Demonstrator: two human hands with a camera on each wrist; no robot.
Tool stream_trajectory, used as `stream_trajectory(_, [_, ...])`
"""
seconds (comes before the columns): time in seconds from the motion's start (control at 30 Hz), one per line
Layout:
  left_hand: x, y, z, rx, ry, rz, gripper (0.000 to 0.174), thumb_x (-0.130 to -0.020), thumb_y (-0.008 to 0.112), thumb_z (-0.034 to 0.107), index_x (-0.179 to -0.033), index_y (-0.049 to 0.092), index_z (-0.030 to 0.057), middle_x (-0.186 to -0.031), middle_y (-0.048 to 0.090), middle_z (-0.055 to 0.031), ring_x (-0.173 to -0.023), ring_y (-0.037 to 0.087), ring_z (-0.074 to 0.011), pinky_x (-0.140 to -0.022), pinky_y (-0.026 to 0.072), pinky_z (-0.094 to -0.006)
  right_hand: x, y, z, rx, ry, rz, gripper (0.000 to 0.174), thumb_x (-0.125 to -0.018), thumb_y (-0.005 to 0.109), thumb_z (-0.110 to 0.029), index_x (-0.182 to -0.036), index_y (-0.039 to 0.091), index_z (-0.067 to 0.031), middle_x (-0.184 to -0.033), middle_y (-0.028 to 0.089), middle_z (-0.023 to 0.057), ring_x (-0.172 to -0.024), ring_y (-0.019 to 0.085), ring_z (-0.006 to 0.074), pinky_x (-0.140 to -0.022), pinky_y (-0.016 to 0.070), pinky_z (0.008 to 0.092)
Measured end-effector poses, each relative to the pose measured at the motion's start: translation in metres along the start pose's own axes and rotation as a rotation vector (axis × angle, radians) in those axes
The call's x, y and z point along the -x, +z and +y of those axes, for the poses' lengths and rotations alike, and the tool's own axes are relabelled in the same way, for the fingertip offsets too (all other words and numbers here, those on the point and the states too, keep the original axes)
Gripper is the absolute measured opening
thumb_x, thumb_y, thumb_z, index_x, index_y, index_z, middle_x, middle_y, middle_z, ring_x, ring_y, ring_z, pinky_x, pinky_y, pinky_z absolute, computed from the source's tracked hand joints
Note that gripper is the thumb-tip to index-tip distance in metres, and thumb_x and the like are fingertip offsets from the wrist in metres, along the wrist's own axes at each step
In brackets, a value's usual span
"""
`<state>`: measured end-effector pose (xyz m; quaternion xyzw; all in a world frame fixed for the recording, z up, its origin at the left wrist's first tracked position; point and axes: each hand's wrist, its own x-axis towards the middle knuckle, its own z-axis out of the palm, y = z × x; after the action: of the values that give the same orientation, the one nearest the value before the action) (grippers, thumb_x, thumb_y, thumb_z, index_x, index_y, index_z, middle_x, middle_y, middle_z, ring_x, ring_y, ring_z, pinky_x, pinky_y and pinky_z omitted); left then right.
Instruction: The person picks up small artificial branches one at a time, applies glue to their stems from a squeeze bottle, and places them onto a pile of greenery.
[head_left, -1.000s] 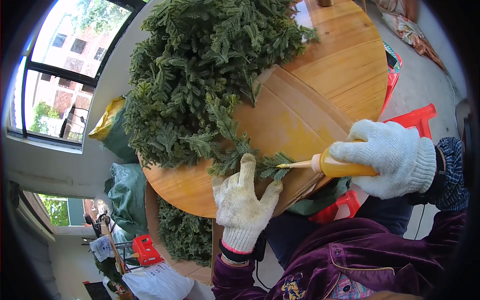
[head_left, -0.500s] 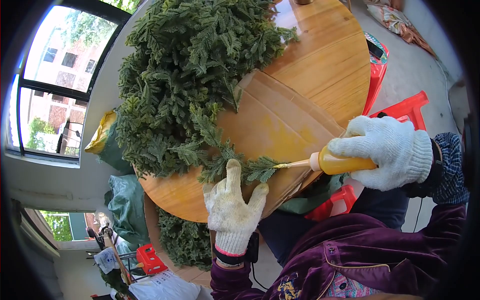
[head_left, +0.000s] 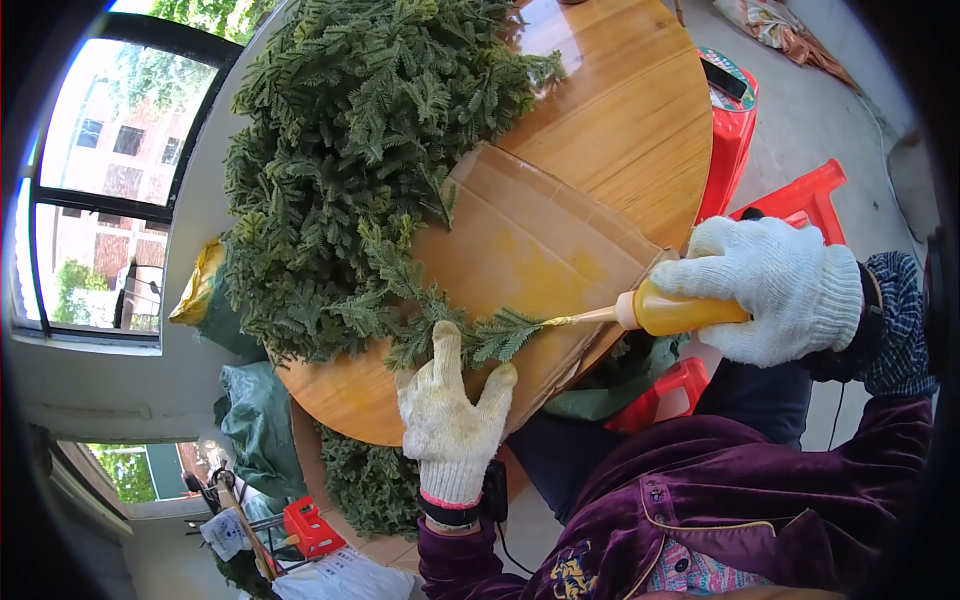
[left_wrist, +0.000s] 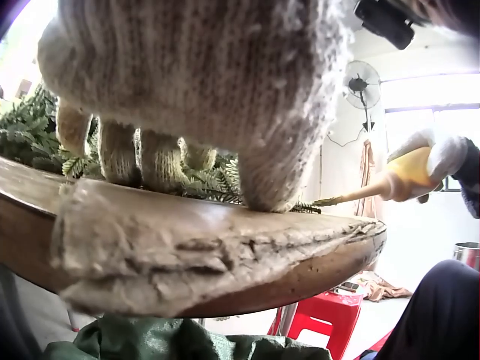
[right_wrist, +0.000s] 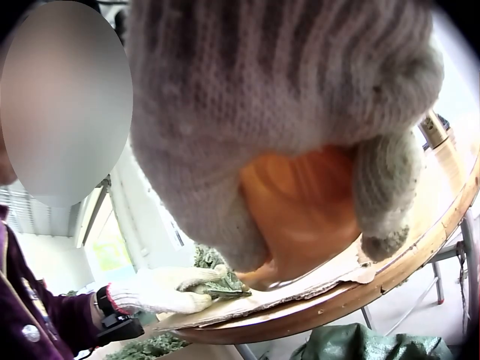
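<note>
My right hand (head_left: 770,290), in a white knit glove, grips a yellow squeeze bottle (head_left: 690,308) lying almost level. Its long pale nozzle (head_left: 590,317), smeared yellow at the end, is right at the tip of a green artificial fir sprig (head_left: 505,335). The left hand (head_left: 455,420), gloved too, rests at the cardboard's near edge with index finger and thumb spread apart. Its index fingertip overlaps the sprig's base, and the thumb lies on the near side. In the left wrist view the fingers (left_wrist: 161,161) point down onto the cardboard (left_wrist: 150,206) beside the greenery.
A big heap of fir branches (head_left: 340,150) covers the left of the round wooden table (head_left: 620,80). The yellow-stained cardboard (head_left: 540,220) lies under the work. Below the table stands a box of more greenery (head_left: 370,480). Red stools (head_left: 735,150) are at the right, one bearing a phone (head_left: 722,78).
The head view has shifted, so the table and hands sit further left. The nozzle has slid from over the sprig's needles out to its tip. Both hands keep their poses.
</note>
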<state>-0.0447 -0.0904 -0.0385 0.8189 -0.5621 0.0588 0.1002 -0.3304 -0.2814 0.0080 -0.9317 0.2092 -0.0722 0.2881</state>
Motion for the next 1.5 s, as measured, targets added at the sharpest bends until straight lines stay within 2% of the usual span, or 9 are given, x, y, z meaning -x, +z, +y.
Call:
stream_trajectory(0.27, [0.005, -0.006, 0.003, 0.066, -0.075, -0.011, 0.082, -0.079, 0.082, 0.034, -0.146, 0.050, -0.0007, -0.097, 0.070, -0.0192, -0.095, 0.064, -0.0385, -0.095, 0.0494, -0.0500, 0.017, -0.004, 0.025, -0.142, -0.030, 0.056, 0.062, -0.070, 0.083, -0.015, -0.129, 0.065, -0.0059, -0.106, 0.068, 0.0148, -0.091, 0.070, 0.0301, -0.080, 0.0569, 0.0388])
stream_trajectory(0.4, [0.016, -0.015, -0.004, 0.023, 0.017, 0.095, 0.082, -0.077, 0.083, 0.030, -0.147, 0.049, 0.0017, -0.102, 0.070, -0.0193, -0.099, 0.063, -0.0382, -0.093, 0.0499, -0.0490, 0.019, 0.002, 0.052, -0.457, -0.026, 0.194, 0.066, -0.074, 0.080, -0.018, -0.133, 0.059, 0.0022, -0.109, 0.069, 0.0135, -0.093, 0.070, 0.0237, -0.082, 0.0574, 0.0356])
stream_trajectory(0.5, [0.019, -0.028, 0.003, -0.033, -0.068, 0.054, 0.077, -0.077, 0.083, 0.026, -0.144, 0.053, 0.0040, -0.106, 0.070, -0.0182, -0.099, 0.063, -0.0375, -0.094, 0.0487, -0.0496, 0.007, 0.003, 0.049, -0.940, 0.293, 0.219, 0.071, -0.077, 0.079, -0.020, -0.138, 0.054, 0.0047, -0.112, 0.069, 0.0121, -0.091, 0.069, 0.0173, -0.078, 0.0576, 0.0305])
stream_trajectory(0.63, [0.001, -0.023, 0.006, -0.194, 0.011, 0.110, 0.066, -0.075, 0.083, 0.020, -0.136, 0.060, 0.0064, -0.109, 0.069, -0.0156, -0.099, 0.063, -0.0361, -0.096, 0.0466, -0.0506, -0.030, 0.021, 0.052, -1.254, 0.170, 0.277, 0.070, -0.078, 0.077, -0.017, -0.141, 0.052, 0.0015, -0.108, 0.068, 0.0103, -0.082, 0.068, 0.0135, -0.071, 0.0558, 0.0262])
stream_trajectory(0.8, [-0.012, -0.012, 0.008, -0.358, 0.151, 0.140, 0.056, -0.072, 0.084, 0.016, -0.125, 0.065, 0.0076, -0.115, 0.067, -0.0133, -0.106, 0.063, -0.0333, -0.098, 0.0433, -0.0520, -0.070, 0.052, 0.050, -1.207, 0.196, 0.331, 0.067, -0.081, 0.078, -0.017, -0.141, 0.052, -0.0005, -0.103, 0.067, 0.0076, -0.073, 0.064, 0.0099, -0.065, 0.0532, 0.0232])
stream_trajectory(0.97, [0.002, 0.035, -0.053, -0.198, 0.261, 0.256, 0.061, -0.068, 0.085, 0.017, -0.124, 0.065, 0.0075, -0.120, 0.063, -0.0122, -0.114, 0.060, -0.0327, -0.101, 0.0427, -0.0531, -0.073, 0.070, 0.058, -1.238, 0.110, 0.322, 0.064, -0.083, 0.081, -0.020, -0.139, 0.055, -0.0017, -0.098, 0.066, 0.0054, -0.072, 0.062, 0.0088, -0.066, 0.0532, 0.0240])
stream_trajectory(1.07, [0.004, 0.034, -0.049, 0.019, 0.119, 0.176, 0.063, -0.065, 0.085, 0.018, -0.123, 0.065, 0.0056, -0.126, 0.057, -0.0146, -0.120, 0.055, -0.0371, -0.107, 0.0402, -0.0552, -0.073, 0.070, 0.060, -1.256, 0.105, 0.325, 0.065, -0.083, 0.081, -0.021, -0.139, 0.055, -0.0018, -0.097, 0.065, 0.0049, -0.072, 0.061, 0.0085, -0.066, 0.0530, 0.0242])
stream_trajectory(1.23, [-0.004, -0.001, -0.005, -0.120, 0.094, 0.306, 0.062, -0.063, 0.085, 0.016, -0.121, 0.067, 0.0083, -0.127, 0.055, -0.0176, -0.120, 0.051, -0.0424, -0.110, 0.0381, -0.0566, -0.074, 0.066, 0.058, -1.265, 0.137, 0.303, 0.068, -0.081, 0.081, -0.020, -0.140, 0.053, -0.0016, -0.097, 0.066, 0.0046, -0.071, 0.062, 0.0086, -0.065, 0.0517, 0.0238])
stream_trajectory(1.5, [-0.035, -0.003, -0.001, -0.230, 0.230, 0.107, 0.053, -0.063, 0.085, 0.014, -0.114, 0.071, 0.0181, -0.127, 0.054, -0.0171, -0.121, 0.048, -0.0447, -0.110, 0.0380, -0.0582, -0.072, 0.068, 0.056, -1.266, 0.152, 0.319, 0.070, -0.079, 0.081, -0.021, -0.140, 0.053, -0.0016, -0.098, 0.066, 0.0047, -0.071, 0.062, 0.0087, -0.065, 0.0517, 0.0235])
